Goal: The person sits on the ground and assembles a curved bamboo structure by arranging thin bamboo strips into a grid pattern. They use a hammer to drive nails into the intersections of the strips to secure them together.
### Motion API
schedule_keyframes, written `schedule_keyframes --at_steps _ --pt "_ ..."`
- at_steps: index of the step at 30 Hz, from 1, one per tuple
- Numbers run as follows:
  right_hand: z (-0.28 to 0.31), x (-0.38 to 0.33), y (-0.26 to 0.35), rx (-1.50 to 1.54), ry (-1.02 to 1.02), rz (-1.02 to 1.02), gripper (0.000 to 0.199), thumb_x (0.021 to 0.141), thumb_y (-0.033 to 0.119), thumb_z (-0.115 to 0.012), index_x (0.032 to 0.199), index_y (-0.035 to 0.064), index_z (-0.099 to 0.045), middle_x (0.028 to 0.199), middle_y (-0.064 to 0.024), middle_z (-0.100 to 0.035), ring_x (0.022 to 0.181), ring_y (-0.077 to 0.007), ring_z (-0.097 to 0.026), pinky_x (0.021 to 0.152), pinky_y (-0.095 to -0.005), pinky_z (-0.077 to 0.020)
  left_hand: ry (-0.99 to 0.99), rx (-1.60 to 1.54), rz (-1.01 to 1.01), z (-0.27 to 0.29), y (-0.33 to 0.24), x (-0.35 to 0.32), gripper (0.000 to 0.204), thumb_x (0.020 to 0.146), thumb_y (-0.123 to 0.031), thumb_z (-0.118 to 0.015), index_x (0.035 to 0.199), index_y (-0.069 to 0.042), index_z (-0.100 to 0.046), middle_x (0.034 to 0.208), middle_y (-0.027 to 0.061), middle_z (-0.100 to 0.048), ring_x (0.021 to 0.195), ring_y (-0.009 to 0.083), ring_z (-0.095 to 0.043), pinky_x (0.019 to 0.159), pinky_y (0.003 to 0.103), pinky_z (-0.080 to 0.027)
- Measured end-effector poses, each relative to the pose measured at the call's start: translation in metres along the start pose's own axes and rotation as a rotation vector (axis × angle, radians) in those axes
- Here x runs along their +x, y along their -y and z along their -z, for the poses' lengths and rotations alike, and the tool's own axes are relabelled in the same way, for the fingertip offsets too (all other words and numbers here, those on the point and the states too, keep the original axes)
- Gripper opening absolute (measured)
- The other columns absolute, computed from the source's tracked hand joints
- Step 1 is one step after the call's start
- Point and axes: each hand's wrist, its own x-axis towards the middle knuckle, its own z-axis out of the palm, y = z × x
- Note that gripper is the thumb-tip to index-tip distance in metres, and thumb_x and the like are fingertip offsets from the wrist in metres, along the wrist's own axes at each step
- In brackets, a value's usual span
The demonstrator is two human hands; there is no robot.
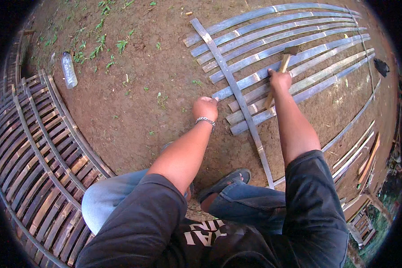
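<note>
My right hand [280, 81] is wrapped round the wooden handle of a hammer [284, 63], whose dark head points away from me above the bamboo slats. My left hand [204, 109], with a chain bracelet on its wrist, is closed at the near end of one bamboo slat [257, 77]. Several such slats lie side by side on the ground, fanned slightly. A long bamboo crosspiece [256, 137] lies over them close to their near ends. At their far ends runs a thinner cross strip [364, 49].
A finished-looking bamboo lattice panel [53, 176] lies at the left. Near it on the bare soil is a clear plastic bottle [69, 70]. Loose bamboo strips [353, 149] lie at the right, and a black scrap [381, 67] sits past the slats. My sandalled foot [225, 182] is close by.
</note>
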Motion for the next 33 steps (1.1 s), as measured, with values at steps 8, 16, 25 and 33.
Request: schedule_keyframes --at_steps 8,16,25,33 --pt "-0.001 0.021 0.005 -0.089 -0.056 0.016 0.057 0.074 0.041 -0.086 0.103 -0.0050 -0.067 0.091 -0.0224 -0.073 0.088 -0.0352 -0.072 0.080 -0.0425 -0.0543 -0.049 0.068 -0.127 -0.001 -0.013 0.004 0.024 0.080 -0.027 -0.080 0.080 -0.004 -0.075 0.074 0.0160 -0.072 0.066 0.0278 -0.069 0.066 0.038 -0.052" --pt "-0.008 0.035 -0.002 0.000 0.009 -0.040 0.060 0.072 0.044 -0.086 0.105 -0.0034 -0.067 0.094 -0.0194 -0.073 0.087 -0.0338 -0.071 0.082 -0.0424 -0.0538 -0.120 0.104 -0.175 -0.013 -0.007 0.010 0.020 0.081 -0.024 -0.079 0.077 -0.005 -0.075 0.074 0.0171 -0.071 0.065 0.0288 -0.068 0.066 0.039 -0.052" --pt "-0.002 0.025 0.013 -0.080 -0.029 -0.019 0.067 0.071 0.045 -0.087 0.111 -0.0052 -0.066 0.099 -0.0233 -0.072 0.094 -0.0355 -0.071 0.086 -0.0434 -0.0535 -0.155 0.093 -0.171 -0.014 -0.013 0.002 0.018 0.082 -0.023 -0.078 0.077 -0.005 -0.076 0.074 0.0172 -0.071 0.066 0.0306 -0.069 0.066 0.040 -0.053" --pt "-0.012 0.051 -0.010 0.041 0.073 -0.119 0.068 0.070 0.044 -0.086 0.114 -0.0038 -0.066 0.111 -0.0259 -0.070 0.106 -0.0398 -0.068 0.093 -0.0439 -0.0529 -0.145 0.151 -0.178 -0.016 -0.022 -0.003 0.018 0.081 -0.025 -0.079 0.077 -0.008 -0.076 0.075 0.0181 -0.071 0.068 0.0336 -0.069 0.066 0.042 -0.053"
